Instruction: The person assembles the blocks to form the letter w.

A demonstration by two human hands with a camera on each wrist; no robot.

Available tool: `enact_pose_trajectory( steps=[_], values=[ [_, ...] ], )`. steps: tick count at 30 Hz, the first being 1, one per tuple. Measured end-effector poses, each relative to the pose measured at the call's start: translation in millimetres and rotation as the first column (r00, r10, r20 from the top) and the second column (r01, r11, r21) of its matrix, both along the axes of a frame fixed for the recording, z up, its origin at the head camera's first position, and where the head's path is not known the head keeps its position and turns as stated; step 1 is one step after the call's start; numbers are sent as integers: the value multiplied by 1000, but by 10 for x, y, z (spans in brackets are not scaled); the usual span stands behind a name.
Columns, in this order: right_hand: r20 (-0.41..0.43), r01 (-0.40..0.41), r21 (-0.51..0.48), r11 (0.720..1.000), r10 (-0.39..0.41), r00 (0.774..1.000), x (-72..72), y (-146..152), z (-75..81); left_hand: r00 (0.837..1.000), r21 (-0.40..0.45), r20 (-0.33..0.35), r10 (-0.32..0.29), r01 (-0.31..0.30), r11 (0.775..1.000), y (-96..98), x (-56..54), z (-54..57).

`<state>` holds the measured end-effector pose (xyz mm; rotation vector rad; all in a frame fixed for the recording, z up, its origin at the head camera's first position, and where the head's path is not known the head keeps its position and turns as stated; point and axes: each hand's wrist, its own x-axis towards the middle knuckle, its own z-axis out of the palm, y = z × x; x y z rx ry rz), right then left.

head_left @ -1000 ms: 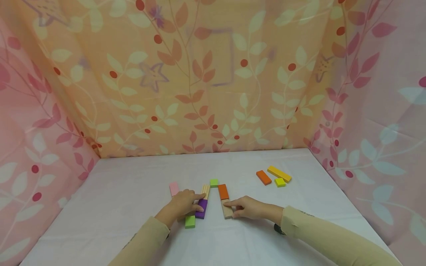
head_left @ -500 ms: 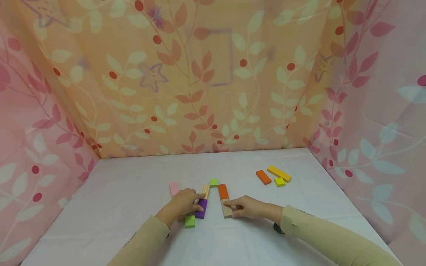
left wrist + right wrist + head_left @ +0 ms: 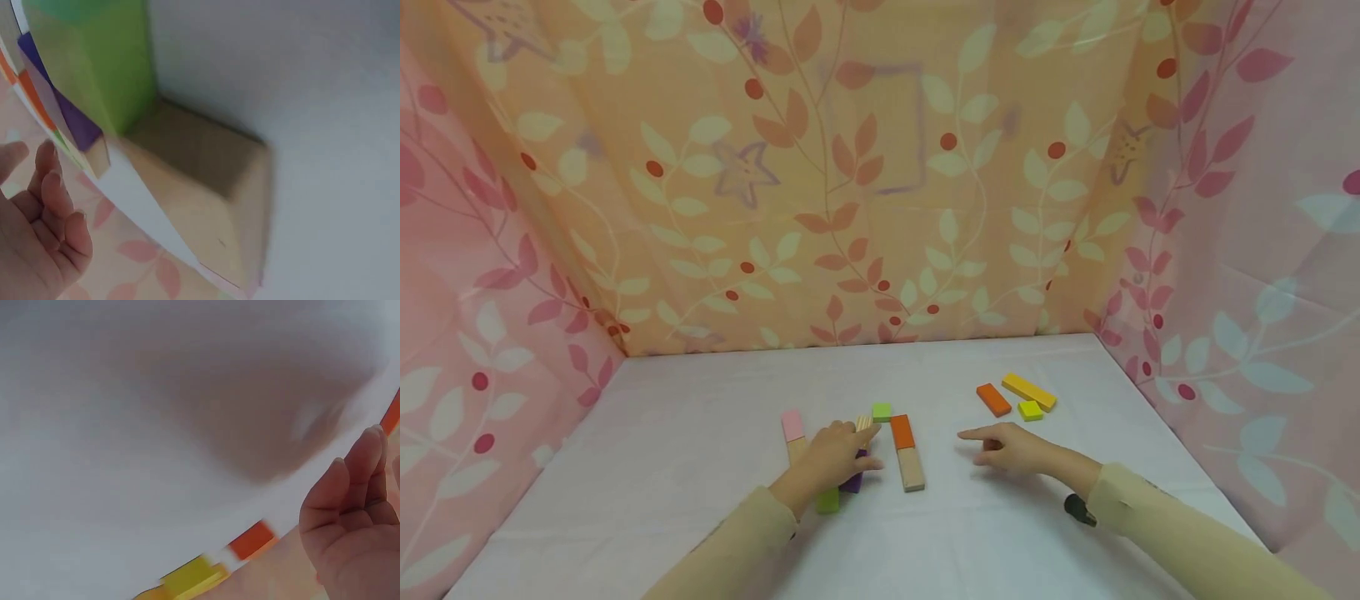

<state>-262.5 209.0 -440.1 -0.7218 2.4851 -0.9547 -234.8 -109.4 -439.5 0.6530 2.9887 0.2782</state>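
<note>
Head — left hand [image 3: 831,458] partly hides purple block [image 3: 854,483]; small yellow block [image 3: 1031,410] beyond right hand [image 3: 1018,450]; fingers [image 3: 57,197] loose, empty

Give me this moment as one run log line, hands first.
left hand: over purple block, empty | right hand: empty, touching nothing | between hands: orange block, wooden block end to end

The white table [image 3: 685,433] bears a beige block [image 3: 912,472]; from it, an orange block [image 3: 903,432] adjoins at twelve o'clock, a green block [image 3: 882,412] lies at eleven, a pink block [image 3: 792,424] at ten; grouped at two, a yellow bar [image 3: 1026,389], yellow block [image 3: 1030,412] and second orange block [image 3: 994,400].
</note>
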Motion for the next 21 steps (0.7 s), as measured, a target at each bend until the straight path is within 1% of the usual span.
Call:
enact_pose_trajectory(
  steps=[3, 5, 8, 11, 13, 16, 21],
  values=[
    [-37, 65, -4, 998, -65, 997, -35, 196, 26, 1000, -2, -29, -9, 9, 1000, 121, 5, -26],
    [-58, 125, -7, 992, -125, 990, -62, 314, 32, 999, -33, -46, -9, 7, 999, 199, 6, -45],
    [-95, 221, 2, 975, -219, 971, -112, 472, 28, 998, -69, -70, 3, -8, 998, 300, -4, -64],
    [-125, 299, 14, 954, -295, 947, -175, 601, 13, 997, -75, -77, 22, -28, 997, 378, -23, -67],
    [-147, 325, 20, 945, -319, 936, -221, 675, 0, 996, -75, -87, 30, -36, 997, 419, -39, -66],
    [-172, 343, 31, 939, -334, 927, -286, 768, -24, 995, -89, -96, 36, -45, 995, 465, -64, -76],
    [-184, 358, 78, 931, -339, 922, -395, 852, -85, 995, -122, -81, 51, -60, 991, 504, -95, -103]
  ],
)
